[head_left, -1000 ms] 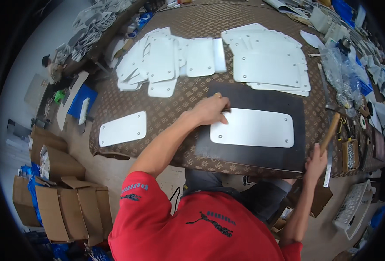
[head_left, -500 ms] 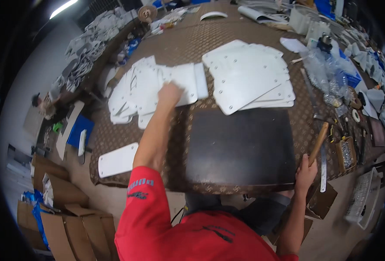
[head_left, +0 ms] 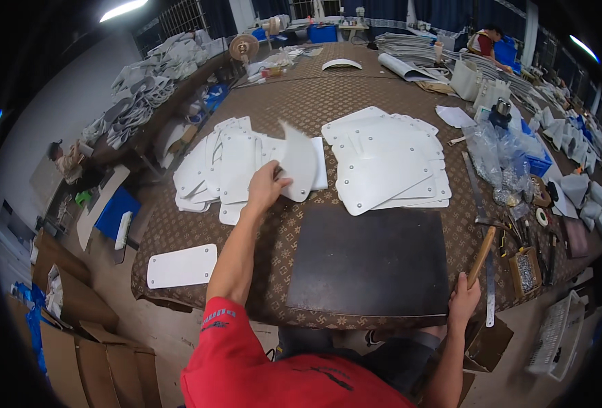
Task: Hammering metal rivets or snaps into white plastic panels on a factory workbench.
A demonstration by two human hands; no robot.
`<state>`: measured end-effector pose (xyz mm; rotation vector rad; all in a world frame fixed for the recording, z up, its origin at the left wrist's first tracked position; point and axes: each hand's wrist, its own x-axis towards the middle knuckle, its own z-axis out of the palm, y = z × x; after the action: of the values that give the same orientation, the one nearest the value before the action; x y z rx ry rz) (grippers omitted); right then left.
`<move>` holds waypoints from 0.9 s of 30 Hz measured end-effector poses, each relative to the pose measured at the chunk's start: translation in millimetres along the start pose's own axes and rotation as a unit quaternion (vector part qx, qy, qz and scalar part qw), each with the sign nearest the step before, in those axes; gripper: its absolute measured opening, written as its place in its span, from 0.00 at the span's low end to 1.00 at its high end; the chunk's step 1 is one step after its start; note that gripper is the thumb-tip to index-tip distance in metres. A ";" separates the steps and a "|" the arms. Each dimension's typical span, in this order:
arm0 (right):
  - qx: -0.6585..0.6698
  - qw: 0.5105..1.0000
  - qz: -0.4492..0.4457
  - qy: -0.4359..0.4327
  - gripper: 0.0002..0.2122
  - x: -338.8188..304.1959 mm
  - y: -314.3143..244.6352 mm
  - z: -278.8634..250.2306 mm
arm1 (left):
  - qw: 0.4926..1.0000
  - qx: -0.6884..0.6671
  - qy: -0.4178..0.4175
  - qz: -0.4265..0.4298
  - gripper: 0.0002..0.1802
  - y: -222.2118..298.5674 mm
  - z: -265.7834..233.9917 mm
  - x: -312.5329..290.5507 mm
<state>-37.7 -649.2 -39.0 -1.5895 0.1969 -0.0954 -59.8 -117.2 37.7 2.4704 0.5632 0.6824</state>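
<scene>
Left hand [head_left: 265, 188] pinches the near left side of a bent white piece [head_left: 299, 160], with thumb and fingers closed on it. That piece curls up at the right end of the left pile [head_left: 236, 163], beyond the dark mat [head_left: 369, 262]. Right hand [head_left: 465, 299] is wrapped around the wooden handle of a hammer [head_left: 482, 257], by the table's near edge.

Some things could go wrong. The white piece is held at just one side, so it might slip and flop down. If it bends too much, it could get a crease. Other pieces lie close against it, so one might get dragged along and mess up the pile.

The left arm is right beside a flat white piece [head_left: 182, 266] near the table's edge. A bump from that arm could push it off. The hammer's head is close to a metal ruler [head_left: 490, 299] and a box of small metal bits [head_left: 525, 272]. A careless swing could spill the bits.
</scene>
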 end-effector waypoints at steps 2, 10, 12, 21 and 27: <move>-0.004 1.000 -0.009 0.020 0.11 3.1 0.3 -0.8 | 0.996 -0.078 -0.046 0.015 0.20 26.9 -21.8 -26.2; -0.027 1.000 0.010 -0.002 0.11 6.9 0.9 -4.3 | 0.944 -0.205 -0.242 0.089 0.17 78.1 -13.2 -101.5; -0.034 0.999 0.015 0.002 0.11 5.5 -1.6 -5.1 | 0.928 -0.116 -0.325 0.141 0.19 80.3 13.6 -106.5; -0.053 0.998 -0.009 0.028 0.11 -13.0 -8.5 1.0 | 0.922 -0.350 -0.120 -0.117 0.13 63.1 22.9 -122.7; -0.071 0.997 0.006 -0.014 0.11 -64.5 -59.2 34.4 | 0.905 -0.414 -0.058 -0.075 0.11 68.8 29.3 -124.1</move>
<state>-90.7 -602.4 23.1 -1.7308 0.1947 -0.0495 -123.9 -244.5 11.6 1.6355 0.3137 0.5503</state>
